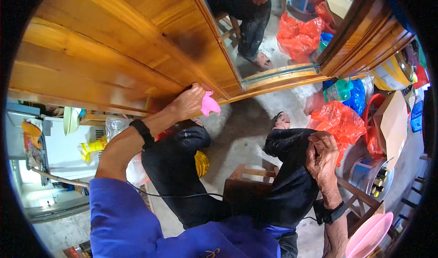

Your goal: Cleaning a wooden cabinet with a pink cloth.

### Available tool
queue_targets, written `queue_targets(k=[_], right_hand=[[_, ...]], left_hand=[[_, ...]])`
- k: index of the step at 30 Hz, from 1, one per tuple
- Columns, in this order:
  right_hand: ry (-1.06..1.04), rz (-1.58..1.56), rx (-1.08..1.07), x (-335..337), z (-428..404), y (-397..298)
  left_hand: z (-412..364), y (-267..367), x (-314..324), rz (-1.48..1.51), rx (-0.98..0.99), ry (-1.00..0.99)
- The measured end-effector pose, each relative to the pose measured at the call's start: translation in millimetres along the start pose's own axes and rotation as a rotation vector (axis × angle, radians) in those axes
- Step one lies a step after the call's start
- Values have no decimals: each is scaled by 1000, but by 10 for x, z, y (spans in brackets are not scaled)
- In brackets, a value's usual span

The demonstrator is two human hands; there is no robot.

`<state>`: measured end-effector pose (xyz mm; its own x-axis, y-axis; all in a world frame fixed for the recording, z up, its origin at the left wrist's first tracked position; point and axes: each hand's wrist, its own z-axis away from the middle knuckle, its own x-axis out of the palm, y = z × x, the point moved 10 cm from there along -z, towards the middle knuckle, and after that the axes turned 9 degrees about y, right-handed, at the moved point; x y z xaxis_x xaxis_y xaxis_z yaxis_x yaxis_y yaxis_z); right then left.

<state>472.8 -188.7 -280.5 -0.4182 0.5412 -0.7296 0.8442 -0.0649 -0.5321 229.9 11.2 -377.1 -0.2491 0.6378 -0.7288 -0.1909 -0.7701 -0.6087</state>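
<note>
My left hand (189, 100) grips a bright pink cloth (210, 104) low against the panelled front of a varnished wooden wardrobe (137, 49). Part of the cloth hangs free below my fingers. On my right knee rests my right hand (321, 155), its fingers bent loosely over the black trousers (294, 176), with nothing seen in it. Beside the panels a mirror (253, 52) is set in the wood. It reflects my leg, a hand on the knee and a red plastic bag. Dark bands circle both my wrists.
At right stand a crumpled red plastic bag (337, 123), a green plastic bottle (338, 89), a bucket (362, 176) holding several bottles and a pink basin (369, 235). A wooden stool (246, 186) is between my legs. A black cable (178, 195) crosses my left thigh.
</note>
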Motion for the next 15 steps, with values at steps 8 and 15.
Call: queue_targets(k=[8,15], right_hand=[[27,27,-85,115,-68,-52],[50,43,-101,81,-19,-91]], left_hand=[[1,-262,-44,538,-638,-23],[881,-283,40,1893,-2190,540]])
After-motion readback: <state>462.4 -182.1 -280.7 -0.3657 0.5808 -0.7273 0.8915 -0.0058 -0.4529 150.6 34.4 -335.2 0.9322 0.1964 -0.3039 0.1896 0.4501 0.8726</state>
